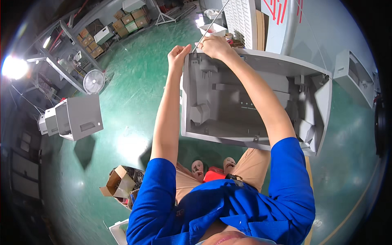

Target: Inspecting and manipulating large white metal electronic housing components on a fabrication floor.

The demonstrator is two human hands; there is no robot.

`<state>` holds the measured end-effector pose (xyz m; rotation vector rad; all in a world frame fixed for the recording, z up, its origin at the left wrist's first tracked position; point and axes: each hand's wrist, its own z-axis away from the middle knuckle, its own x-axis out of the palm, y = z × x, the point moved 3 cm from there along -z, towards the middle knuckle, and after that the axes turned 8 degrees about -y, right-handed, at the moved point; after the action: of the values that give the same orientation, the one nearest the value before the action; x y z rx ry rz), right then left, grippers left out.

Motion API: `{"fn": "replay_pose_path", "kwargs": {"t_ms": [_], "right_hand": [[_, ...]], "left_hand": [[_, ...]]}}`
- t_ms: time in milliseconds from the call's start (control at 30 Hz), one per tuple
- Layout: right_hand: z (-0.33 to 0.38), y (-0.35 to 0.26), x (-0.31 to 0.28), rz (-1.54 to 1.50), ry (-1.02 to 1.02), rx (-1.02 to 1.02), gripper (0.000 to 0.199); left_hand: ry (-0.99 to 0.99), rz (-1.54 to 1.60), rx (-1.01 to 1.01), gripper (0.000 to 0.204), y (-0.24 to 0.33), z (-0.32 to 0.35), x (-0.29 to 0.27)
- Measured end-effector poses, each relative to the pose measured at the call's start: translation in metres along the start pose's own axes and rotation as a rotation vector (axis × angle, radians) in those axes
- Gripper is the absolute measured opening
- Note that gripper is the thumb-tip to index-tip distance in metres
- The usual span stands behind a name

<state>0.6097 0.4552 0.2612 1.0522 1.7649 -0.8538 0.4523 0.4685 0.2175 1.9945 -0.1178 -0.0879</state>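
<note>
A large grey box-shaped housing (255, 141), its open side facing me, hangs tilted in front of me. A thin light rod (218, 15) runs down to its far left corner, and a thin line (313, 30) reaches its far right corner. At the far left corner my left hand (178, 56) is closed, thumb and fingers pinched; what it holds is too small to make out. My right hand (215, 46) reaches across the housing, its fingers curled closed against the lower part of the rod. My right forearm hides part of the grey interior.
Several grey housings (83, 116) hang at the left, and another (354, 77) at the right. A fan (94, 81) and stacked cartons (134, 18) stand farther back. By my left side is an open cardboard box (118, 181). A white container (213, 30) stands beyond the corner.
</note>
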Motion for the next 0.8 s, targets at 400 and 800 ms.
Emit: {"fn": "replay_pose_path", "kwargs": {"t_ms": [400,800], "right_hand": [[0.05,0.002,0.006,0.148,0.034,0.032,0.059],[0.148,0.118,-0.013,0.431,0.409,0.221,0.071]], "left_hand": [[0.157,-0.233,0.082,0.026,-0.004,0.022,-0.006],[0.18,-0.209,0.14,0.029,-0.035,0.018,-0.028]]}}
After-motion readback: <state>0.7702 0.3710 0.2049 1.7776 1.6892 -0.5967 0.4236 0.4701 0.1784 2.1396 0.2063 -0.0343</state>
